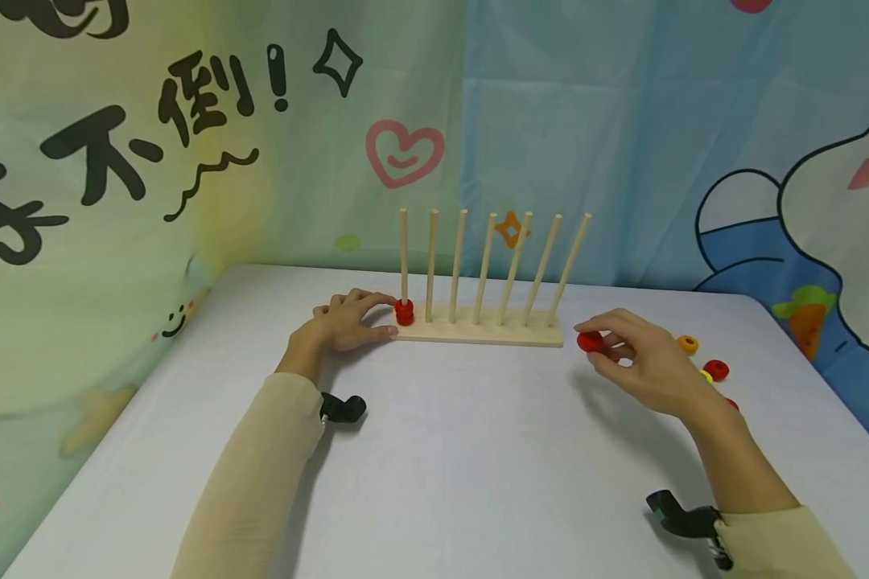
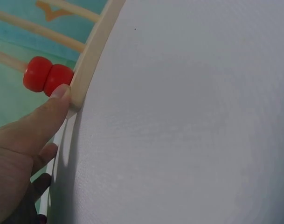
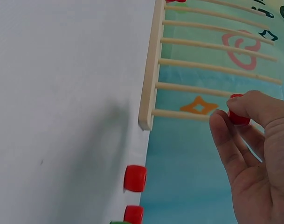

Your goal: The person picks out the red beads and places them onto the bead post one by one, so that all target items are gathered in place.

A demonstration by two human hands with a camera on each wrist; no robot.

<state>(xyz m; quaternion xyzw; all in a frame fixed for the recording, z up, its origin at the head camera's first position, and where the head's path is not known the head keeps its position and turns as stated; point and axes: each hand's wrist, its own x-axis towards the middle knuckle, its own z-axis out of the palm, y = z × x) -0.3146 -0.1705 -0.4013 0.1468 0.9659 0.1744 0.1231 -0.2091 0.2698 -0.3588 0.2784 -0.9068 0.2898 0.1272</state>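
A wooden peg rack (image 1: pixel 478 334) with several upright pegs stands on the table. Two red beads (image 1: pixel 404 312) are stacked on its leftmost peg. My left hand (image 1: pixel 348 322) is at the rack's left end, the index fingertip at the beads. In the left wrist view, the thumb (image 2: pixel 58 100) rests against the base beside the lower bead. Off the rack's right end, my right hand (image 1: pixel 640 362) pinches a red bead (image 1: pixel 590 342) between thumb and fingers, held above the table. The right wrist view also has this pinched bead (image 3: pixel 238 112), apart from the pegs.
Loose beads lie on the right of the table, partly behind my right hand: an orange one (image 1: pixel 688 344), a red one (image 1: pixel 715 370) and a yellow one (image 1: pixel 706 375) among them. A green bead (image 3: pixel 119 222) peeks in at the right wrist view's bottom edge. A printed cloth (image 1: pixel 565 121) hangs behind.
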